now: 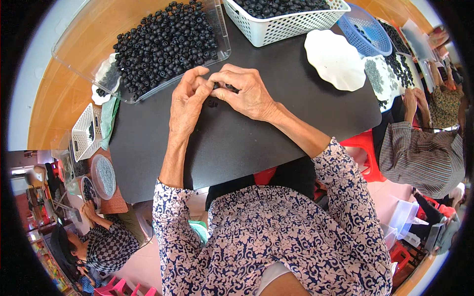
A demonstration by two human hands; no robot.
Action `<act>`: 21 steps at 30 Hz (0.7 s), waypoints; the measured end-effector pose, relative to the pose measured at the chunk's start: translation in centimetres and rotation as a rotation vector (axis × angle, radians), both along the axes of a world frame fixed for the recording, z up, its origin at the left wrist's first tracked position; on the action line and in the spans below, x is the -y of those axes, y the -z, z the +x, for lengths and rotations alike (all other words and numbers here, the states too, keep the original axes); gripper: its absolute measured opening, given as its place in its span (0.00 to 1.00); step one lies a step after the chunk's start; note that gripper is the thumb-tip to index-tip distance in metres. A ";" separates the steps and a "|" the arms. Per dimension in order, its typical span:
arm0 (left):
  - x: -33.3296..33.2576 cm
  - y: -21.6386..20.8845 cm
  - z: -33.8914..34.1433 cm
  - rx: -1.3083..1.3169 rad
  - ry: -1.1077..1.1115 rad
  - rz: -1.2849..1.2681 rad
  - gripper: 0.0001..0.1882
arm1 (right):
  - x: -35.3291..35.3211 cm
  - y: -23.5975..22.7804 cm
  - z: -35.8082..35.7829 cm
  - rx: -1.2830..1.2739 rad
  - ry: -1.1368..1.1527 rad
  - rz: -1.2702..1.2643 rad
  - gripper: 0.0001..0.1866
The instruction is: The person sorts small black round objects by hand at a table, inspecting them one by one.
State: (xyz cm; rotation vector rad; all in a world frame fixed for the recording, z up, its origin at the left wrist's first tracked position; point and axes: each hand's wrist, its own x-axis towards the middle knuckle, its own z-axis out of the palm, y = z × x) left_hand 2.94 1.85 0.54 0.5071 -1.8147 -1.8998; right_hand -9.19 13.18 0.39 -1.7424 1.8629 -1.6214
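Dark worktop (234, 143); left hand (185, 106) and right hand (249, 93) pinching small black parts (232, 89) between fingertips; clear tray (94, 44) just beyond left hand.

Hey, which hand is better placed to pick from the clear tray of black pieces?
Probably your left hand: it's nearer the clear tray of black pieces, by its front edge. Your right hand sits farther off, with dark pieces in its grasp.

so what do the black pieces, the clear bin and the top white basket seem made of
Black pieces: plastic or rubber perhaps, unsure, soft sheen; small highlights.
Clear bin: likely rigid plastic, glossy; see-through walls with reflections.
White basket: likely moulded plastic, smooth; regular holes through thin walls.
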 end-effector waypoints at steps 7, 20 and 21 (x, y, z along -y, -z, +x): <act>1.1 -0.5 1.7 0.151 -0.142 -0.413 0.11 | 0.0 0.0 -1.2 0.346 0.021 -0.007 0.06; 0.0 0.5 1.7 0.097 -0.025 -0.293 0.12 | -0.6 -0.3 -1.4 0.410 -0.094 0.185 0.09; -0.1 0.5 1.7 0.096 -0.027 -0.293 0.12 | -0.7 -0.4 -1.2 0.337 -0.100 0.165 0.11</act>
